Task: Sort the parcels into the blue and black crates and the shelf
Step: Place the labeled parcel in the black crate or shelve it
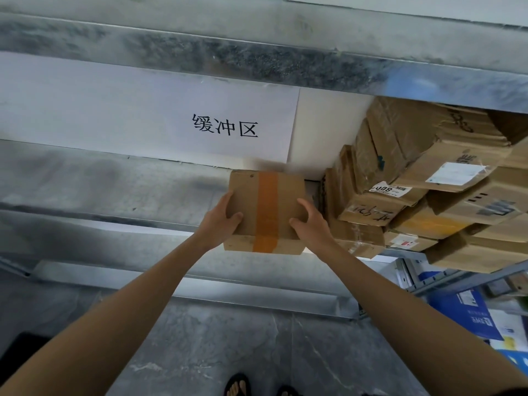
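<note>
A brown cardboard parcel point(267, 192) with an orange tape stripe down its middle sits at the front edge of the grey metal shelf point(114, 181). My left hand point(223, 221) grips its left side and my right hand point(310, 222) grips its right side, thumbs on top. The parcel's near end overhangs the shelf edge slightly. Neither crate shows clearly in this view.
A stack of cardboard boxes point(423, 178) fills the shelf just right of the parcel. A white paper sign point(171, 121) hangs on the wall behind. Blue and white packages point(468, 312) lie lower right. A dark object point(20, 352) sits at the lower left on the grey floor.
</note>
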